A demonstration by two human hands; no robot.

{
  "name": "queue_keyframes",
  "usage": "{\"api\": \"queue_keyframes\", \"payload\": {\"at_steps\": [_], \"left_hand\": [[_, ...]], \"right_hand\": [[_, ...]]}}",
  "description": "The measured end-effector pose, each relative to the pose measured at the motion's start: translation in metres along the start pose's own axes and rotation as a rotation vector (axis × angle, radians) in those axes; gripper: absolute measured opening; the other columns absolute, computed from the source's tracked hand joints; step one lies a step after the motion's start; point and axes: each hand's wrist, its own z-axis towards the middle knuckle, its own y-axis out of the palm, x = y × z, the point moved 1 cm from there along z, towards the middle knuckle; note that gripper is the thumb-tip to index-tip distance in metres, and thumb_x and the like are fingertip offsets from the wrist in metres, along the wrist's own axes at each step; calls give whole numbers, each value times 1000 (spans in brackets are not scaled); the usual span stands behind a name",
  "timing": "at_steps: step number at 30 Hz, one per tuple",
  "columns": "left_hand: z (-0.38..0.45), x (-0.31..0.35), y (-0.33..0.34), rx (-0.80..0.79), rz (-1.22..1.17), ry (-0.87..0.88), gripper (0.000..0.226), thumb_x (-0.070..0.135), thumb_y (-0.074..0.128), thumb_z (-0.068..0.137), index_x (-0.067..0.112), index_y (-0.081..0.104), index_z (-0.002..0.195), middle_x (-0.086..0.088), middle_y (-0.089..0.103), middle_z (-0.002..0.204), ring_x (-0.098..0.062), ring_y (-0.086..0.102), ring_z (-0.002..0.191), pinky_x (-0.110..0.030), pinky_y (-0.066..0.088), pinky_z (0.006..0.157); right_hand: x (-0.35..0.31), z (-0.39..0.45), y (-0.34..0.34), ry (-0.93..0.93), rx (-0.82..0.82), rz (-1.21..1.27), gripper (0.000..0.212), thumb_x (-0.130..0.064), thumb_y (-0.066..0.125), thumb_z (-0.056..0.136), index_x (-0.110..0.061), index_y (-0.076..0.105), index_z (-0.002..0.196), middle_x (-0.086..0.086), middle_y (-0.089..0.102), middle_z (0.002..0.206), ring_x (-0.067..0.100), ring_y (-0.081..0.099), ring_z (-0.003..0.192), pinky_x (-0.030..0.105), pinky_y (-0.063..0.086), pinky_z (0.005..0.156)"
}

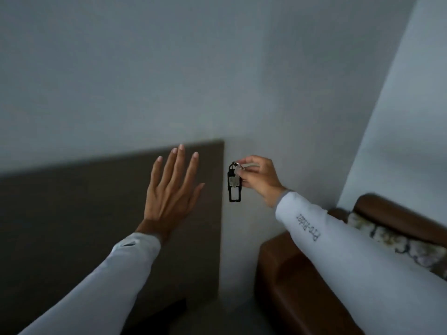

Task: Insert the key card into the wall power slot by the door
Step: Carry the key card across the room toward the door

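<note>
My right hand point(260, 178) pinches a metal key by its ring, and a black rectangular key card tag point(234, 183) dangles below the fingers, in front of the pale wall. My left hand point(170, 189) is raised with flat, spread fingers before a dark brown panel point(72, 213), holding nothing. Both arms wear white long sleeves. No wall power slot or door shows in the head view.
The dark panel fills the lower left and ends at a vertical edge point(221, 213) just left of the tag. A brown leather seat point(290, 274) with a patterned cushion point(387, 238) stands at the lower right. A lighter wall corner point(399, 105) rises on the right.
</note>
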Motion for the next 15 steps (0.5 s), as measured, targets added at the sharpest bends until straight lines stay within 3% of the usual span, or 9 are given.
{"api": "queue_keyframes", "payload": {"at_steps": [5, 9, 15], "left_hand": [[122, 21, -66, 169, -36, 75, 66, 48, 40, 108, 12, 32, 163, -26, 32, 169, -41, 34, 156, -61, 30, 126], [184, 71, -92, 266, -99, 127, 68, 49, 40, 107, 12, 31, 163, -25, 34, 169, -40, 35, 155, -60, 31, 126], [228, 195, -124, 317, -276, 210, 70, 52, 35, 107, 14, 27, 165, -23, 29, 171, -38, 32, 157, -60, 29, 127]], "right_hand": [[-134, -11, -90, -218, 129, -54, 22, 3, 66, 86, -3, 69, 107, 19, 67, 93, 26, 65, 88, 43, 60, 82], [-182, -32, -161, -278, 278, -104, 29, 7, 63, 86, -4, 69, 112, 19, 69, 93, 26, 68, 87, 38, 61, 78], [-205, -100, -282, -280, 472, -157, 35, 9, 61, 85, -6, 71, 115, 36, 69, 110, 34, 68, 92, 53, 58, 94]]}}
